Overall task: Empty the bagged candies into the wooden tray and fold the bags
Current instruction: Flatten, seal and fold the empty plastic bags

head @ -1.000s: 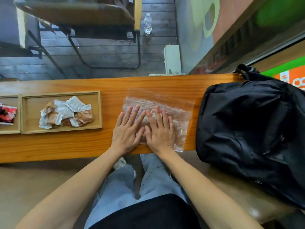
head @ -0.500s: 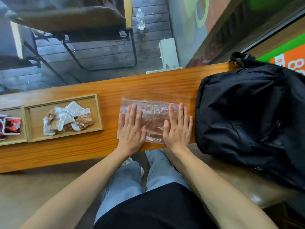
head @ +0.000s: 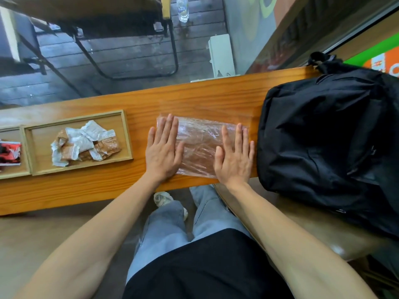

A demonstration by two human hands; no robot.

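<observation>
A clear plastic bag (head: 199, 145) lies flat and empty on the wooden counter (head: 194, 98). My left hand (head: 163, 151) presses palm-down on the bag's left end, fingers spread. My right hand (head: 234, 157) presses flat on its right end. Neither hand grips anything. To the left, a wooden tray (head: 127, 134) holds a pile of brown and white wrapped candies (head: 84, 144).
A second wooden tray (head: 13, 174) at the far left holds a red packet (head: 9, 152). A large black backpack (head: 328, 143) sits on the counter's right end, close to my right hand. Beyond the counter are folding chairs and a water bottle (head: 183, 7) on dark decking.
My hands have slid apart from the bag's middle toward its two ends, flattening it. The bag now lies smoother and squarer to the counter edge.
</observation>
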